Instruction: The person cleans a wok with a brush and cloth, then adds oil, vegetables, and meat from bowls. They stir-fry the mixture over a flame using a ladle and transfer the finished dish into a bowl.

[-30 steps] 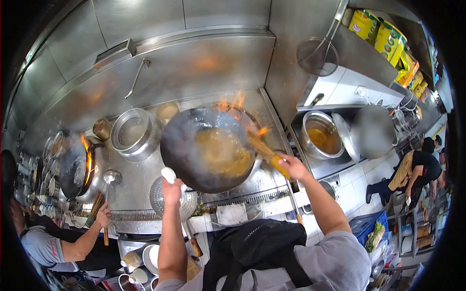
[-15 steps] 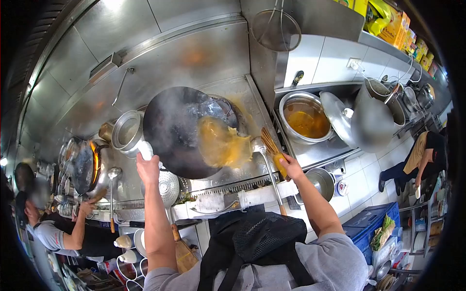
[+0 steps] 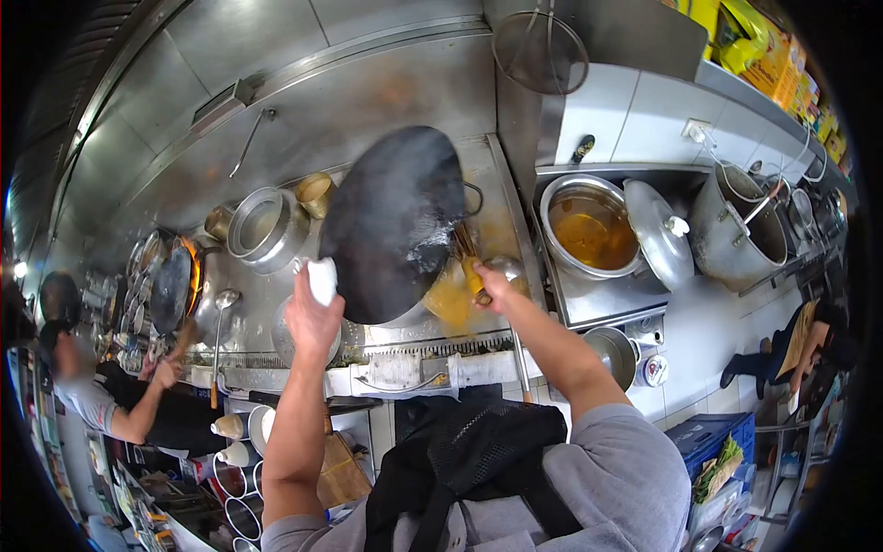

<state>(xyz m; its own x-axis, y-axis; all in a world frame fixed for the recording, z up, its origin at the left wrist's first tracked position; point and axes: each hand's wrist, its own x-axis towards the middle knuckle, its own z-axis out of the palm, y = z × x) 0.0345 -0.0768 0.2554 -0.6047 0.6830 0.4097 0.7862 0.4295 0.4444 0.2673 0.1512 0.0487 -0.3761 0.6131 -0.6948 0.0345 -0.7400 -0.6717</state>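
My left hand (image 3: 315, 317) is closed round a white cloth (image 3: 323, 281) at the near left edge of a large black wok (image 3: 382, 230). The wok is tipped steeply to the right and steams. In my right hand (image 3: 494, 283) is a bamboo brush (image 3: 473, 272), its bristles at the wok's right rim. Yellowish liquid (image 3: 450, 299) lies beneath the rim on the stove. A ladle (image 3: 509, 269) rests just right of my right hand, and a perforated skimmer is partly hidden behind my left forearm.
A metal pot of orange-brown liquid (image 3: 589, 230) stands right, beside a lid (image 3: 659, 235) and a tall pot (image 3: 736, 225). Left of the wok is a strainer over a pot (image 3: 260, 225). A co-worker (image 3: 120, 400) is at a flaming wok far left; another person (image 3: 800, 345) stands far right.
The wok has been tilted further up, and less yellow liquid shows. The brush has moved left to the rim. My left hand has shifted slightly right, and the whole view has shifted.
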